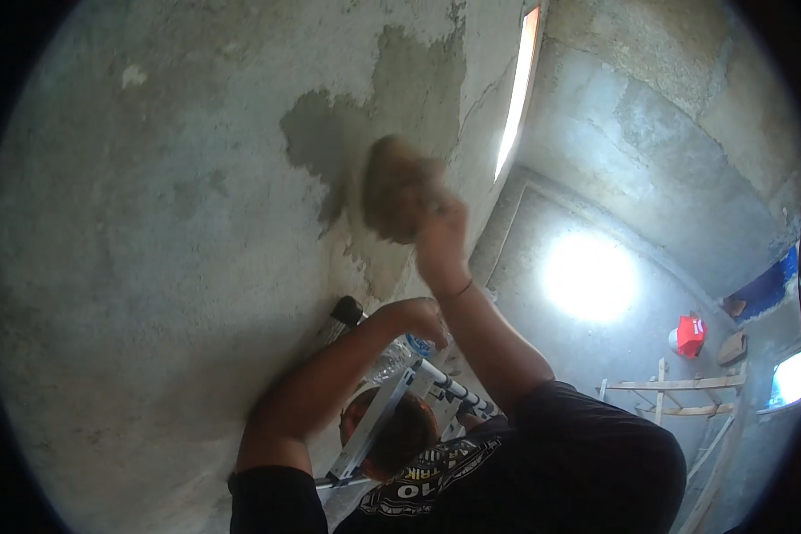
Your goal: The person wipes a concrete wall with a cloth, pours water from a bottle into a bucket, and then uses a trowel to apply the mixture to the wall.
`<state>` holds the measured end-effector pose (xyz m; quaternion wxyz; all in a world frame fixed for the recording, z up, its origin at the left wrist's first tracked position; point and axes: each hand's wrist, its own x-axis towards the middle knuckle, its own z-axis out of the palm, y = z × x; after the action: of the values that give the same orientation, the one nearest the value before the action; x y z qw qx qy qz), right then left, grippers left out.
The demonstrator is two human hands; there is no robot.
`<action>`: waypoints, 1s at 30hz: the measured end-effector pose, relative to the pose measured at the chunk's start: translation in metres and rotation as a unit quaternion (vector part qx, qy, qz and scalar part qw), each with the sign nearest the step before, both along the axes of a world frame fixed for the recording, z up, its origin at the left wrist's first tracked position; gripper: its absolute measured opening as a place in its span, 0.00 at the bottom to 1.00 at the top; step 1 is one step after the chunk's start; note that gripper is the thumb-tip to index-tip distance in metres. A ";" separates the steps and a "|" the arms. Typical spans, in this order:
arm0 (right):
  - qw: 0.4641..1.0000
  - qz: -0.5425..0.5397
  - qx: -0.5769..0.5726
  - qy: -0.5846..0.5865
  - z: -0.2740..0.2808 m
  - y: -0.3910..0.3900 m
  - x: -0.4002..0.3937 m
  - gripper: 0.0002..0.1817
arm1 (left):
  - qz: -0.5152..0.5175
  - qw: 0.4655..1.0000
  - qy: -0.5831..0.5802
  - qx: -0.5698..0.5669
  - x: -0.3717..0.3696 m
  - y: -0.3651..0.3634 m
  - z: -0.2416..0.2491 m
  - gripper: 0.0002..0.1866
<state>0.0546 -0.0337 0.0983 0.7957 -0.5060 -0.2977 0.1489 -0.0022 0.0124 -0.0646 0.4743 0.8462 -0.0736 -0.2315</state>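
Bare cement wall [133,294] fills the frame around nine o'clock, and a darker, damp-looking patch [316,133] spreads over it from eleven towards twelve. At eight o'clock, close to the centre, a black end cap [347,310] sits near the wall. Towards six, a plastic bottle [387,365] lies by an aluminium ladder [376,423], with a round orange-rimmed container [351,414] behind the rails; a knock from the left forearm could topple the bottle. Just short of twelve is a brown pad [387,191] at the wall, too blurred to tell sponge from float. The left hand [427,320], at five near the bottle and ladder, has its fingers largely hidden, so I cannot tell whether it grips anything. The right hand [440,236], at two, has its fingers closed around the pad; a damp surface could make that hold slip, and pressing hard could break loose weak plaster near the crack. Reaching far to one side could shift the ladder if it bears the person's weight. A narrow bright opening [516,93] stands at one, a wooden frame [676,385] at four, and a red bag [691,336] between three and four.
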 end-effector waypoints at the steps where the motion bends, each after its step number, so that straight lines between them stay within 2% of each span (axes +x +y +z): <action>1: 0.992 -0.006 -0.007 0.125 0.009 0.000 0.021 0.08 | 0.054 0.987 0.114 0.102 -0.003 -0.010 0.044 0.38; 2: 0.989 -0.083 0.020 0.124 -0.003 0.020 0.048 0.10 | 0.107 0.948 0.225 0.199 -0.003 -0.015 0.067 0.46; 3: 0.981 -0.128 0.082 0.116 -0.011 0.036 0.074 0.12 | 0.118 0.952 0.191 0.206 -0.003 -0.013 0.051 0.51; 4: 0.974 -0.145 0.099 0.140 -0.016 0.052 0.101 0.14 | 0.116 0.952 0.193 0.206 -0.004 -0.014 0.055 0.51; 5: 0.969 -0.132 0.080 0.195 -0.020 0.067 0.128 0.14 | 0.112 0.952 0.211 0.191 -0.004 -0.015 0.062 0.51; 6: 0.968 -0.133 0.083 0.195 -0.005 0.068 0.132 0.14 | 0.109 0.951 0.229 0.177 -0.003 -0.015 0.069 0.51; 8: 0.987 -0.054 -0.014 0.149 0.037 0.065 0.134 0.14 | 0.106 0.950 0.229 0.182 -0.003 -0.017 0.078 0.51; 9: 0.987 -0.054 -0.009 0.149 0.047 0.075 0.146 0.14 | 0.104 0.950 0.229 0.184 -0.002 -0.016 0.081 0.51; 11: 0.987 -0.118 0.003 -0.110 0.059 0.090 0.169 0.13 | 0.114 0.950 0.223 0.186 -0.005 -0.016 0.078 0.51; 12: 0.987 -0.119 0.003 -0.108 0.072 0.082 0.168 0.13 | 0.123 0.951 0.217 0.185 -0.006 -0.018 0.075 0.51; 13: 0.995 0.006 0.098 0.006 0.098 0.068 0.163 0.14 | 0.121 0.951 0.217 0.186 -0.007 -0.020 0.074 0.51; 14: 0.966 0.132 0.191 0.117 0.112 0.059 0.159 0.16 | 0.115 0.950 0.219 0.188 -0.007 -0.021 0.073 0.51; 16: 0.967 0.126 0.183 0.120 0.104 0.055 0.173 0.14 | 0.108 0.950 0.215 0.200 -0.005 -0.019 0.075 0.51; 17: 0.994 0.028 0.074 0.075 0.080 0.067 0.194 0.14 | 0.108 0.950 0.208 0.204 -0.005 -0.018 0.073 0.51; 18: 0.996 -0.072 -0.037 0.028 0.053 0.080 0.216 0.15 | 0.112 0.951 0.201 0.206 -0.005 -0.017 0.075 0.51; 19: 0.979 -0.135 -0.120 -0.098 0.014 0.095 0.245 0.14 | 0.111 0.952 0.202 0.203 -0.005 -0.017 0.077 0.51; 20: 0.934 -0.196 -0.201 -0.221 -0.010 0.104 0.266 0.13 | 0.110 0.952 0.203 0.199 -0.006 -0.017 0.077 0.51; 21: 0.933 -0.196 -0.198 -0.227 -0.004 0.105 0.268 0.13 | 0.115 0.952 0.208 0.191 -0.006 -0.016 0.077 0.52; 23: 0.851 -0.172 -0.307 -0.389 0.005 0.107 0.270 0.15 | 0.118 0.953 0.195 0.202 -0.006 -0.014 0.071 0.52; 25: 0.904 -0.178 -0.297 -0.252 0.049 0.129 0.269 0.15 | 0.119 0.953 0.189 0.206 -0.007 -0.016 0.068 0.51; 26: 0.655 -0.283 -0.360 -0.602 0.073 0.122 0.270 0.15 | 0.117 0.954 0.193 0.198 -0.007 -0.016 0.070 0.51; 27: 0.680 -0.271 -0.326 -0.599 0.094 0.118 0.273 0.09 | 0.113 0.955 0.197 0.189 -0.006 -0.016 0.071 0.51; 28: 0.598 -0.279 -0.300 -0.689 0.108 0.112 0.289 0.08 | 0.109 0.956 0.198 0.187 -0.007 -0.018 0.072 0.51; 30: 0.595 -0.277 -0.329 -0.679 0.110 0.106 0.305 0.07 | 0.111 0.949 0.207 0.211 -0.006 -0.018 0.074 0.51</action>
<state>0.3594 0.0725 0.2088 0.1459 -0.7463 -0.5281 -0.3779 -0.0080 -0.0061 0.0096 0.3130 0.8630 0.1715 -0.3577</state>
